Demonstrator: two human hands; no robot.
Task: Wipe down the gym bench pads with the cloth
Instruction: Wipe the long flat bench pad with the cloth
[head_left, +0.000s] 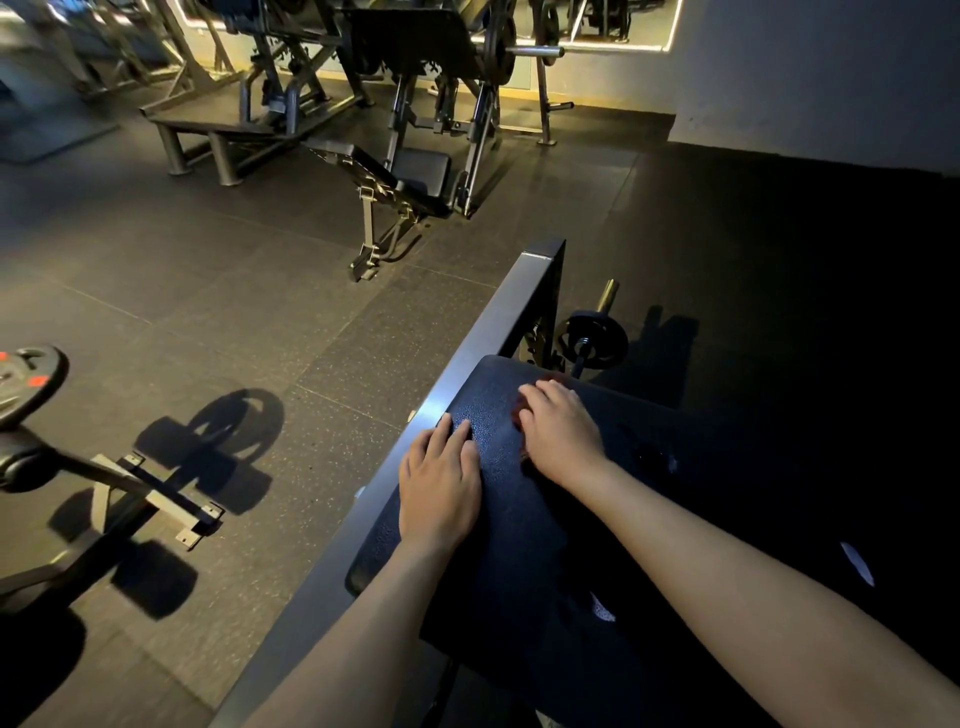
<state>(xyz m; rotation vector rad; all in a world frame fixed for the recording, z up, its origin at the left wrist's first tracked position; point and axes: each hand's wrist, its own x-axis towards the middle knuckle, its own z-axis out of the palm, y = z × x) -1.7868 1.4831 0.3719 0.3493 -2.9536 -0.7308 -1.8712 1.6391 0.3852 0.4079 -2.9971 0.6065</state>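
Going left to right: the steel frame rail (467, 358) runs tight along the pad's left edge. My left hand (439, 493) lies flat on the bench pad (493, 519) just beside it, fingers straight. The red cloth (518, 414) is mostly hidden under my right hand (561, 431), which is pressing it down, but I can't tell if the fingers bunch it. I'd keep the palm flat and make long overlapping strokes. The pad's far end drops off near a barbell plate (592, 340), and the right side's too dark to judge
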